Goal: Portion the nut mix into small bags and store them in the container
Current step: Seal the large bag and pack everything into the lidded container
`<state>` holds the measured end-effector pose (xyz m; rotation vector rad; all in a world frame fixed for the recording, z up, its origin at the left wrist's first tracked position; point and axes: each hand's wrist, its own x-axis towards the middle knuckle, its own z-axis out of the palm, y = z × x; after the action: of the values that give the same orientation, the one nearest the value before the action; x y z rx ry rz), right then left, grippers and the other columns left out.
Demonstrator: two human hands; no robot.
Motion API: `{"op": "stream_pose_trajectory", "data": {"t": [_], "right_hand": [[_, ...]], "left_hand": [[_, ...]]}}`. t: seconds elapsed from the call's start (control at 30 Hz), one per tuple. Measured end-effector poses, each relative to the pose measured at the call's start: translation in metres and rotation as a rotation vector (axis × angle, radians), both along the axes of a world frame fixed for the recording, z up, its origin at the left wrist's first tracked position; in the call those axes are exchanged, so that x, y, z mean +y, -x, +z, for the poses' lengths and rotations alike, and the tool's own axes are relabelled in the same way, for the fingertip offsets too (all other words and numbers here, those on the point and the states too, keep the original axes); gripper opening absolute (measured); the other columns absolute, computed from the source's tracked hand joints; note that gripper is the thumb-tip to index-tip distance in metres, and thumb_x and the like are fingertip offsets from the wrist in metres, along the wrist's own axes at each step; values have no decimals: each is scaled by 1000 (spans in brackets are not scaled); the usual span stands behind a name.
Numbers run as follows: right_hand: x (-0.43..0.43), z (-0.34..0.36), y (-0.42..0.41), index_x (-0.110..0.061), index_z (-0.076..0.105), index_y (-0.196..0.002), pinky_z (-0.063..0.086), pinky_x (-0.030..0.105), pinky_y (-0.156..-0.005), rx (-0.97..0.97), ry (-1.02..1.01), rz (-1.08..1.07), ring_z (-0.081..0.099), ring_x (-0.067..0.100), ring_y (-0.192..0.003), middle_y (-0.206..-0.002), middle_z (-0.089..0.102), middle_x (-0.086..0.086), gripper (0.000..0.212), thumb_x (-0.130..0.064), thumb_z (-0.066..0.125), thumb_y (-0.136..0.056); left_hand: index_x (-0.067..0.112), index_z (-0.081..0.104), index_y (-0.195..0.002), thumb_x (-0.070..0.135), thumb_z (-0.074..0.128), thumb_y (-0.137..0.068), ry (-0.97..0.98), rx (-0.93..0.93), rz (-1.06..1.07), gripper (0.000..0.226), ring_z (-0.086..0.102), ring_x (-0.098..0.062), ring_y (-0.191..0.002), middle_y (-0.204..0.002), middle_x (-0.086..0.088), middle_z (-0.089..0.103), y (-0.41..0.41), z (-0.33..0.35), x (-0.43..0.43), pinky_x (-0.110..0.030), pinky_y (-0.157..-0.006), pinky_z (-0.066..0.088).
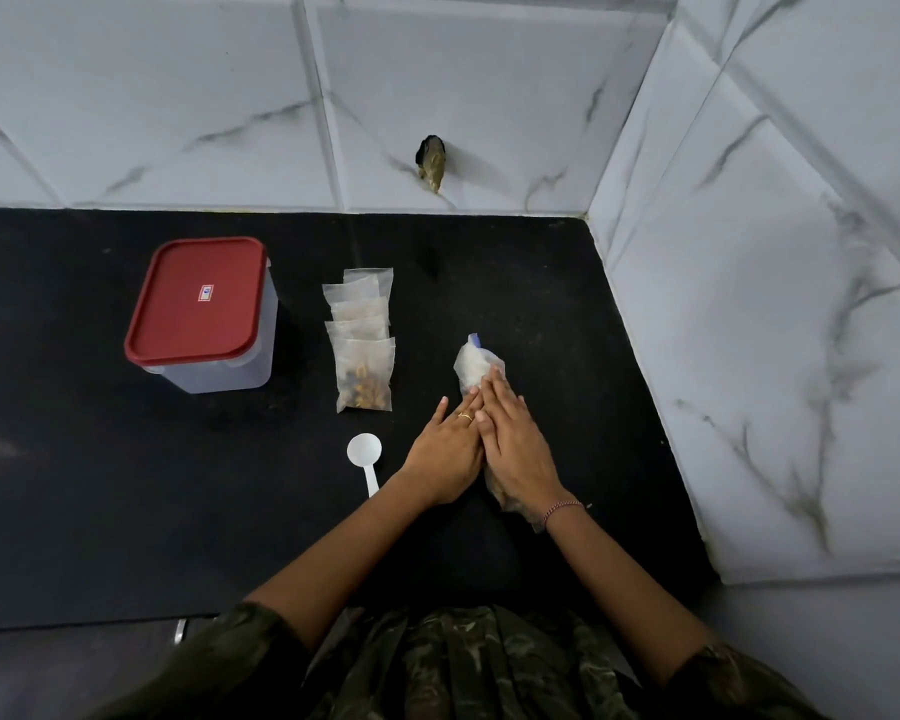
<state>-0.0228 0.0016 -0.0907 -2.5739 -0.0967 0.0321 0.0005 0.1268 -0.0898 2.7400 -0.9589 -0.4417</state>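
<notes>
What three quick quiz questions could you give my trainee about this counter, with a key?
1. True or false: the red lid sits closed on the clear container.
2. Which lies just beside the left hand? A white scoop; B knife; C cup.
3. Fill in: the nearest small bag in the row holds ____.
Key: 1 true; 2 A; 3 nut mix.

The small sticker [205, 293] on the red lid [198, 298] is too blurred to read.
</notes>
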Motion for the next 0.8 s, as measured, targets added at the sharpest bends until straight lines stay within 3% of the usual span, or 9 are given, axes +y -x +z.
{"op": "stream_pose_trajectory", "data": {"t": [0.13, 0.27, 0.43, 0.57, 0.8], "right_hand": [[0, -1, 0, -16, 13, -149, -2, 23, -116, 38, 5, -20, -5, -1, -141, -159, 1, -4, 52, -36, 22, -102], [3, 9, 0, -12, 9, -151, -6, 34, -118, 87, 152, -7, -13, 9, -143, -159, -3, 2, 80, -61, 1, -88], [31, 40, -7, -2, 15, -148, -4, 42, -117, -106, 350, -148, -14, 26, -144, -157, -1, 16, 61, -38, 27, -100], [80, 56, -20, -4, 16, -148, -6, 41, -117, -187, 286, -79, -16, 22, -143, -158, -2, 13, 57, -29, 33, -100], [190, 63, -55, -3, 21, -147, -7, 37, -117, -232, 142, 81, -10, 22, -145, -158, 5, 13, 54, -25, 36, -100]], "left_hand": [[12, 3, -153, 19, 25, -103, 106, 85, 17, 56, 0, -12, -148, -162, -4, 4, -6, 9, 2, -38, -119, -2], [16, 22, -152, 10, 32, -100, 215, 92, 53, 54, 16, -10, -146, -160, 1, 15, -6, 24, 20, -32, -119, 1], [15, 33, -148, 16, 37, -102, 274, -80, 217, 47, 18, -13, -146, -158, -1, 23, -10, 46, 56, -30, -119, 8], [16, 42, -143, 17, 43, -99, 394, -225, 372, 44, 32, -15, -141, -152, -1, 37, -18, 67, 95, -30, -113, 29], [9, 50, -137, 11, 46, -97, 430, -348, 592, 40, 37, -21, -138, -146, -8, 46, -48, 86, 197, -32, -111, 31]]}}
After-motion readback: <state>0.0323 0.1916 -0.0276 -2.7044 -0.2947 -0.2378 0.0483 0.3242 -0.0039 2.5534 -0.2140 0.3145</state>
